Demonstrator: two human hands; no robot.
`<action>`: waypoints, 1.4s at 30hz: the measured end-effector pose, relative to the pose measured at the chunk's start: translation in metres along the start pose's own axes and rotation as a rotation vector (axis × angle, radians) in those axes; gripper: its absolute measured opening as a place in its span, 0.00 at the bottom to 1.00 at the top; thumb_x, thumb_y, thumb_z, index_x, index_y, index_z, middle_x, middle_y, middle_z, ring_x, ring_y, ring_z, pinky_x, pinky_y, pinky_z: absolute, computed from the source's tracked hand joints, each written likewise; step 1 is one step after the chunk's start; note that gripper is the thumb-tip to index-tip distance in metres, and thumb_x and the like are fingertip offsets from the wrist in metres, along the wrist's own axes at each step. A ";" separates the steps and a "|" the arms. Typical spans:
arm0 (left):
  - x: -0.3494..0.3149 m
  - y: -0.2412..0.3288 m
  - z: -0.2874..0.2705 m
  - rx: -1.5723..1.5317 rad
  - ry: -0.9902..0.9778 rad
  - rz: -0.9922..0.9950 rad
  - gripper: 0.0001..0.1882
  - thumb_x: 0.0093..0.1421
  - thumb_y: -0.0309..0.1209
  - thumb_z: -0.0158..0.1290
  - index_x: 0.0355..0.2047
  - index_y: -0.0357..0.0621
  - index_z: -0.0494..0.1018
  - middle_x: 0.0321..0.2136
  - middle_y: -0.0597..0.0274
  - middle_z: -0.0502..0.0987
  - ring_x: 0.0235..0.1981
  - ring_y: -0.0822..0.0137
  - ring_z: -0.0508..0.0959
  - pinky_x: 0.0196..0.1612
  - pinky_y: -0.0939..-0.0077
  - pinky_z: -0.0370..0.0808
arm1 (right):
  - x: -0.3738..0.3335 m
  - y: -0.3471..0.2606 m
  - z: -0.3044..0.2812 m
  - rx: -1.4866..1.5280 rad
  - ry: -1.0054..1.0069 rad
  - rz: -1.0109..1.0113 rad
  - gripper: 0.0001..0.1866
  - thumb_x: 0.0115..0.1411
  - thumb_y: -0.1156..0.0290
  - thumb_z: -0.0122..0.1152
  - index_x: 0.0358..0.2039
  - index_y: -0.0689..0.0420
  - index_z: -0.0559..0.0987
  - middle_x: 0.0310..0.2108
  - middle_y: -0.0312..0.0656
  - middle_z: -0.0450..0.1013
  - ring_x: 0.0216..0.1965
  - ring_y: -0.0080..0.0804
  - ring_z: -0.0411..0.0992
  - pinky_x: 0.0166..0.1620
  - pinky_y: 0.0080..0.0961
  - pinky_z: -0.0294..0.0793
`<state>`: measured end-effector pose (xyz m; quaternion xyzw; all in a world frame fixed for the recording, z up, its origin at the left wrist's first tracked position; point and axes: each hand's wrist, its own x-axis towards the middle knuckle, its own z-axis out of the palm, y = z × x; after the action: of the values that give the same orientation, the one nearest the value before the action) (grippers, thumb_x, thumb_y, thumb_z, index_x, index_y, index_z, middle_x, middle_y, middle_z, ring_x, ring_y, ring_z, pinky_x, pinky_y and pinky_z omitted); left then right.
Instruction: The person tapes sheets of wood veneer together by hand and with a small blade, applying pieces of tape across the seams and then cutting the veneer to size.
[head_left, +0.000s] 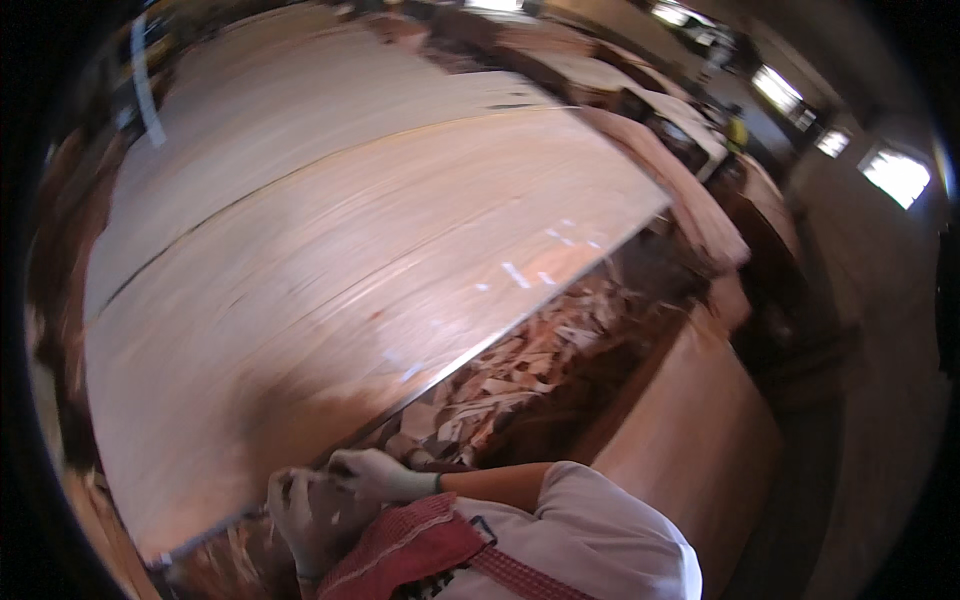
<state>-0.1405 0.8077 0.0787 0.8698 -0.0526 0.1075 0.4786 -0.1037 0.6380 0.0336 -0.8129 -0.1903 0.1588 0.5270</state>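
My left hand (295,518) and my right hand (376,475), both in pale gloves, are close together in front of my body. They are beside the near edge of a large wood veneer sheet (380,240) that covers a wide table. The fingers of both hands are bent inward and look closed. Blur and the small size hide what, if anything, is between them. My right forearm (500,484) reaches in from the right, below a white sleeve. A red checked apron (400,545) shows just below the hands.
Torn veneer scraps (520,365) are heaped beyond the table's right edge. A smooth wooden panel (680,410) slants beside them. Veneer stacks (600,75) stand at the back right, near a person in a yellow top (736,132). Short strips of tape (515,275) lie on the sheet.
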 end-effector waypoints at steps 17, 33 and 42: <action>-0.150 -0.085 -0.088 -0.302 0.807 -0.484 0.00 0.64 0.21 0.49 0.35 0.38 0.69 0.33 0.65 0.76 0.36 0.75 0.76 0.44 0.78 0.74 | 0.007 0.023 0.103 0.042 -0.693 0.145 0.14 0.63 0.65 0.58 0.43 0.62 0.75 0.33 0.46 0.76 0.34 0.32 0.73 0.40 0.27 0.71; -0.152 -0.364 -0.360 0.291 0.599 -0.606 0.09 0.60 0.35 0.53 0.34 0.42 0.72 0.31 0.50 0.76 0.36 0.47 0.76 0.39 0.58 0.73 | 0.156 -0.067 0.421 -0.064 -0.663 0.231 0.16 0.62 0.65 0.56 0.44 0.66 0.73 0.32 0.50 0.76 0.35 0.36 0.74 0.39 0.30 0.70; -0.125 -0.478 -0.487 0.486 0.367 -0.361 0.09 0.60 0.34 0.52 0.36 0.41 0.71 0.32 0.49 0.74 0.38 0.45 0.74 0.38 0.54 0.70 | 0.216 -0.100 0.569 0.116 -0.436 0.279 0.08 0.61 0.73 0.56 0.39 0.63 0.74 0.29 0.35 0.72 0.29 0.20 0.69 0.30 0.21 0.71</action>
<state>-0.2351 1.4731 -0.0908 0.9199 0.2158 0.1850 0.2701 -0.1896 1.2309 -0.1111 -0.7463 -0.1762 0.4120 0.4922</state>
